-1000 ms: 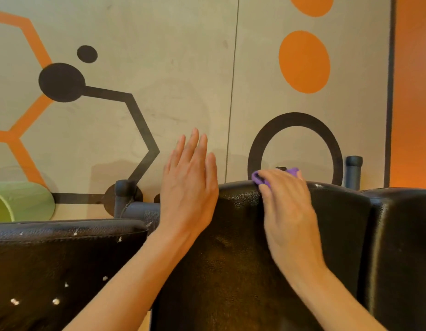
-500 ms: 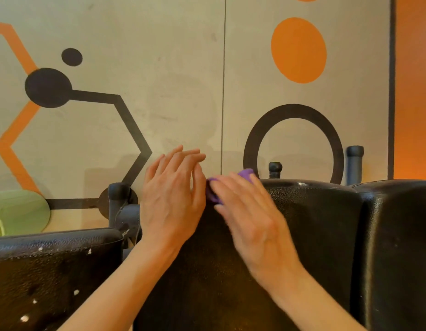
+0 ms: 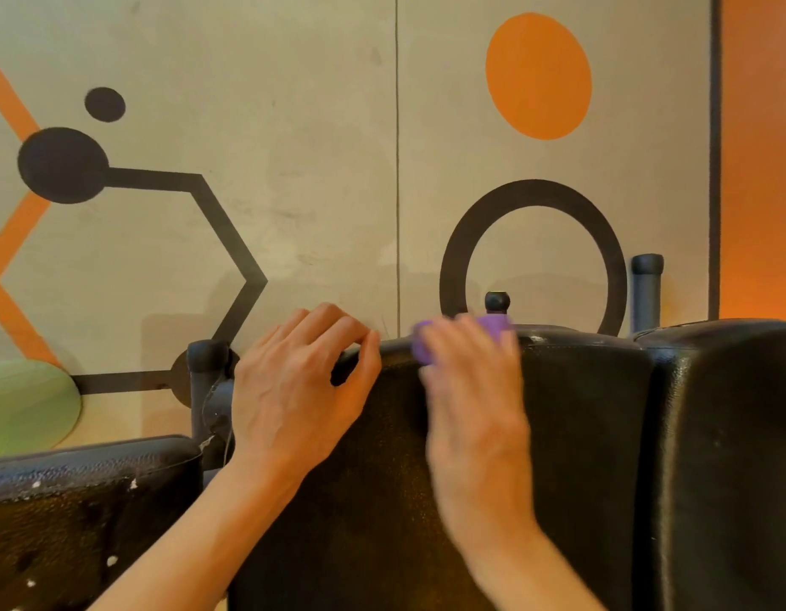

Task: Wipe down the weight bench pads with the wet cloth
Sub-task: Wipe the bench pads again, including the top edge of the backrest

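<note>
An upright black bench pad (image 3: 580,434) fills the centre, its top edge near a painted wall. My left hand (image 3: 294,390) grips the pad's top left corner, fingers curled over the edge. My right hand (image 3: 474,412), blurred by motion, holds a purple cloth (image 3: 497,324) against the top edge. The cloth shows on both sides of my fingers; my thumb is hidden.
A worn black pad (image 3: 73,500) with white chips lies lower left, and another black pad (image 3: 734,434) stands at the right. Dark metal posts (image 3: 645,293) and a knob (image 3: 497,302) rise behind the pads. A green roll (image 3: 25,403) sits far left by the wall.
My left hand went from flat and raised to curled over the pad's top corner. My right hand slid the cloth left along the top edge, then back to the right.
</note>
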The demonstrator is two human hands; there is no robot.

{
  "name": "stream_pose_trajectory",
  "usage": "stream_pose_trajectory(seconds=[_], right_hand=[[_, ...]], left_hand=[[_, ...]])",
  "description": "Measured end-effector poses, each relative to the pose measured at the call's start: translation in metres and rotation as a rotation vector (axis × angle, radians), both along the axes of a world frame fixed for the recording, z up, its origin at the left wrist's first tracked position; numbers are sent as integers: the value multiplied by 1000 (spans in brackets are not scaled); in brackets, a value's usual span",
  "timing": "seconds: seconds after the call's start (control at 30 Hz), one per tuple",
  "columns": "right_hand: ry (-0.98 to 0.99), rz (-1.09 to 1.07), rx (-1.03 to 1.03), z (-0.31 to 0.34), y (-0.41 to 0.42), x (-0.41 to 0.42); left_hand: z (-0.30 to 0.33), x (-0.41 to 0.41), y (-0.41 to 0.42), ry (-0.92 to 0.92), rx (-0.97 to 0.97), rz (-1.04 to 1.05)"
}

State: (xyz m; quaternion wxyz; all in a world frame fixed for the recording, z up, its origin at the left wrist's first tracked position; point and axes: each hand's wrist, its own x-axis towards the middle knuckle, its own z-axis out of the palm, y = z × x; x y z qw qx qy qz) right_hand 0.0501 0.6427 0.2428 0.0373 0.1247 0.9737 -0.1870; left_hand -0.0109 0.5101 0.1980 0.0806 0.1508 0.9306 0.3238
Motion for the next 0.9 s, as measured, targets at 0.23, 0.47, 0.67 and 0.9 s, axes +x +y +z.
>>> stream_pose_trajectory(seconds=[0.23,0.47,0.67,0.9], right_hand=[[26,80,18,0,38,13],[90,371,27,-13,60,23],[169,13,-19,-16,22,23],[129,-58,-46,-6,87,41]], left_hand=[[-1,1,-3,-90,31,2],[-3,2,-2,-60,49,8],[-3,2,-1,-49,64,13],[-2,2,-2,-84,119,17]])
